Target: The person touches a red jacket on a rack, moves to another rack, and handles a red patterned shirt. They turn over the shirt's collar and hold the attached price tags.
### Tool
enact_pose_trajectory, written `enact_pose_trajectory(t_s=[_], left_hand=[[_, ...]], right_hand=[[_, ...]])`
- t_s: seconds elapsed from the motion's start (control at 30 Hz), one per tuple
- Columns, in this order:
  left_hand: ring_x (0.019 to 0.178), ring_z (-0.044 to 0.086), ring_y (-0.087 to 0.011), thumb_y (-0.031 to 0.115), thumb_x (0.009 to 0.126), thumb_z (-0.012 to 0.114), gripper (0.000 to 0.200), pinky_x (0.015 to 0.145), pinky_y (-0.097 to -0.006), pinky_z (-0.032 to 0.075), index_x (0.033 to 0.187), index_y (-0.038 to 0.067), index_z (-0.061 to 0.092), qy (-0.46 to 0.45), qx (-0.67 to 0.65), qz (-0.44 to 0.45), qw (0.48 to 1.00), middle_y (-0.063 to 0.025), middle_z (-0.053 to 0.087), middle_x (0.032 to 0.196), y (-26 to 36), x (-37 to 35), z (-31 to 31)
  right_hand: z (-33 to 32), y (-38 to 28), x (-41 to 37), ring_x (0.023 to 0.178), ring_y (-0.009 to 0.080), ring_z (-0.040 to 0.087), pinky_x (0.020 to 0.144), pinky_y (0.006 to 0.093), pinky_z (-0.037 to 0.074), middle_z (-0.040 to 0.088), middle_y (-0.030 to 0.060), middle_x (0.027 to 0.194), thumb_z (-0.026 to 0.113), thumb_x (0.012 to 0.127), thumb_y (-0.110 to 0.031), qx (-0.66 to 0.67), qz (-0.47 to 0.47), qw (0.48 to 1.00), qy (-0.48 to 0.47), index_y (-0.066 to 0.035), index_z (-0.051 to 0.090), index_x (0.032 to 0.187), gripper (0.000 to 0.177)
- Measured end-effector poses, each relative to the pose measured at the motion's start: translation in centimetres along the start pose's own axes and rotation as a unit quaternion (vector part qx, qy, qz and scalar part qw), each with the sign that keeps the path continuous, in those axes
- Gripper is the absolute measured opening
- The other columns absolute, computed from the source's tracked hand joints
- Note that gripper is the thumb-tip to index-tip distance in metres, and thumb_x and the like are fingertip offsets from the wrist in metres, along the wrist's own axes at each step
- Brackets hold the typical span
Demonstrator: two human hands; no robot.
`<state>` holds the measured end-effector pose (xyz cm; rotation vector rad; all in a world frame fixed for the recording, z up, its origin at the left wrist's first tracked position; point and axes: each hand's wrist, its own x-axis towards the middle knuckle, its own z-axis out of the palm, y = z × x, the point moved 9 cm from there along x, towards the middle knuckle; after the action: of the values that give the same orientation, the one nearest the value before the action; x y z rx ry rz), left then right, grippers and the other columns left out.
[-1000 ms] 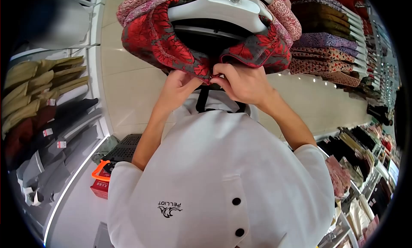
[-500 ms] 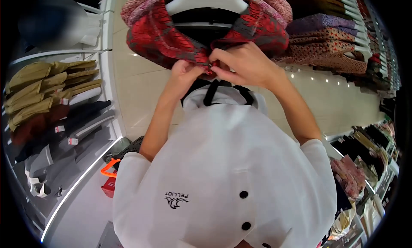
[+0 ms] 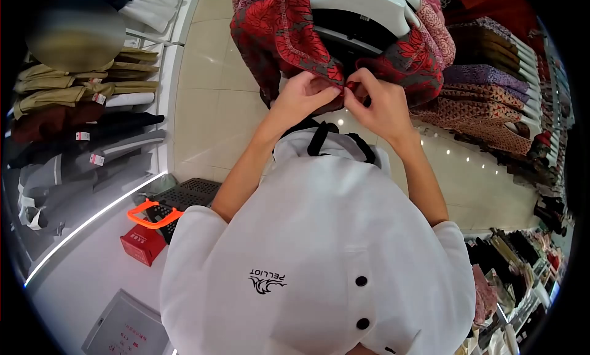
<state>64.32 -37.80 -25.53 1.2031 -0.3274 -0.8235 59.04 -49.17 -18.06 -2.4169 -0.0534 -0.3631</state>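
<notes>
A red and grey floral-patterned garment (image 3: 289,39) hangs on a white hanger (image 3: 359,5) in front of my chest. My left hand (image 3: 304,100) pinches the front edge of the garment below its neckline, on the left side. Close beside it, my right hand (image 3: 382,106) has thumb and forefinger closed on the opposite front edge, where a small dark red piece shows. Whether that piece is a button cannot be made out. The fingertips of both hands almost meet, and the two garment edges lie between them.
More patterned clothes (image 3: 485,78) hang on white hangers to the right. Folded trousers (image 3: 55,85) with tags lie on shelves at left. A dark basket (image 3: 190,192) with an orange handle, a red box (image 3: 143,241) and a grey lid (image 3: 129,327) are at lower left.
The view has shifted, so the garment and both hands appear farther right. My fingers have shifted slightly on the garment's front edges, and the hands still hold it.
</notes>
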Motion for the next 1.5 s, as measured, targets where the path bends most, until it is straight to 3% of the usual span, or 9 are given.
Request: enact_pose_trajectory(t_s=[0.23, 0.33, 0.6, 0.7, 0.9, 0.93, 1.03, 1.37, 1.5], left_hand=[[0.091, 0.061, -0.0101, 0.001, 0.086, 0.064, 0.020, 0.079, -0.0259, 0.051, 0.105, -0.002, 0.059, 0.086, 0.073, 0.173, 0.978, -0.0052, 0.065, 0.098, 0.7, 0.0, -0.6], [0.090, 0.061, -0.0100, 0.000, 0.086, 0.063, 0.019, 0.078, -0.0257, 0.051, 0.104, -0.002, 0.059, 0.069, 0.067, 0.163, 0.982, -0.0052, 0.065, 0.098, 0.5, 0.3, -1.0], [0.083, 0.060, -0.0143, 0.004, 0.088, 0.059, 0.015, 0.079, -0.0280, 0.048, 0.100, -0.003, 0.060, 0.024, -0.057, -0.036, 0.997, -0.0060, 0.064, 0.093, -0.9, 1.0, -1.3], [0.083, 0.059, -0.0141, 0.005, 0.088, 0.058, 0.014, 0.079, -0.0283, 0.048, 0.099, -0.003, 0.061, -0.008, -0.117, -0.047, 0.992, -0.0062, 0.064, 0.093, -0.4, 1.3, -0.6], [0.088, 0.060, -0.0118, 0.007, 0.089, 0.059, 0.017, 0.080, -0.0271, 0.048, 0.104, -0.002, 0.061, -0.010, 0.087, -0.024, 0.996, -0.0053, 0.065, 0.097, 1.6, 1.2, -0.2], [0.083, 0.062, -0.0105, 0.011, 0.090, 0.061, 0.022, 0.059, -0.0233, 0.051, 0.109, 0.000, 0.063, -0.014, 0.143, -0.004, 0.990, -0.0049, 0.067, 0.095, 1.5, 1.3, -0.6], [0.079, 0.062, -0.0103, 0.011, 0.090, 0.061, 0.021, 0.057, -0.0233, 0.051, 0.107, -0.001, 0.065, -0.027, 0.203, 0.046, 0.978, -0.0048, 0.067, 0.092, 2.3, 1.4, -0.3], [0.073, 0.061, -0.0062, 0.013, 0.090, 0.062, 0.019, 0.052, -0.0188, 0.047, 0.104, 0.000, 0.066, 0.016, 0.139, 0.043, 0.989, -0.0028, 0.068, 0.087, 2.4, 1.8, -0.6], [0.087, 0.061, -0.0099, 0.009, 0.090, 0.062, 0.020, 0.080, -0.0260, 0.050, 0.105, -0.005, 0.063, 0.023, 0.155, 0.009, 0.988, -0.0055, 0.067, 0.096, 2.2, 2.1, -0.3]], right_hand=[[0.2, 0.9, -0.4, 0.053, 0.0264, 0.062, 0.049, 0.0356, 0.047, 0.062, 0.0073, 0.060, 0.067, 0.083, -0.019, -0.011, 0.082, 0.996, 0.016, -0.008, 0.057, 0.090, 0.017], [0.2, 0.9, -0.1, 0.055, 0.0265, 0.063, 0.050, 0.0352, 0.048, 0.063, 0.0067, 0.063, 0.066, 0.086, -0.021, -0.007, 0.034, 0.999, 0.002, -0.008, 0.057, 0.093, 0.017], [0.6, 0.8, 0.4, 0.054, 0.0240, 0.061, 0.049, 0.0347, 0.046, 0.063, 0.0036, 0.063, 0.065, 0.086, -0.022, 0.041, 0.011, 0.999, -0.026, -0.011, 0.058, 0.096, 0.017], [0.8, 1.1, 0.5, 0.052, 0.0166, 0.059, 0.049, 0.0279, 0.045, 0.060, 0.0045, 0.062, 0.069, 0.084, -0.016, 0.030, 0.014, 0.998, -0.048, -0.008, 0.058, 0.100, 0.020], [1.0, 1.7, 0.5, 0.048, 0.0133, 0.056, 0.047, 0.0268, 0.044, 0.057, 0.0042, 0.057, 0.069, 0.079, -0.012, 0.049, 0.028, 0.998, -0.014, -0.006, 0.056, 0.093, 0.020], [0.9, 1.9, 0.5, 0.048, 0.0127, 0.056, 0.048, 0.0263, 0.044, 0.057, 0.0042, 0.057, 0.069, 0.079, -0.012, 0.057, 0.036, 0.998, -0.005, -0.005, 0.056, 0.093, 0.020], [0.8, 2.3, 0.6, 0.049, 0.0142, 0.057, 0.048, 0.0268, 0.045, 0.056, 0.0044, 0.056, 0.069, 0.078, -0.013, 0.077, 0.053, 0.995, 0.021, -0.006, 0.055, 0.092, 0.020], [0.8, 1.9, 0.7, 0.050, 0.0190, 0.060, 0.049, 0.0294, 0.048, 0.059, 0.0064, 0.058, 0.070, 0.076, -0.013, 0.102, 0.051, 0.991, 0.073, -0.006, 0.054, 0.092, 0.023], [0.6, 2.2, 0.8, 0.050, 0.0198, 0.060, 0.049, 0.0298, 0.048, 0.059, 0.0069, 0.058, 0.069, 0.076, -0.011, 0.088, 0.042, 0.992, 0.085, -0.006, 0.053, 0.092, 0.023]])
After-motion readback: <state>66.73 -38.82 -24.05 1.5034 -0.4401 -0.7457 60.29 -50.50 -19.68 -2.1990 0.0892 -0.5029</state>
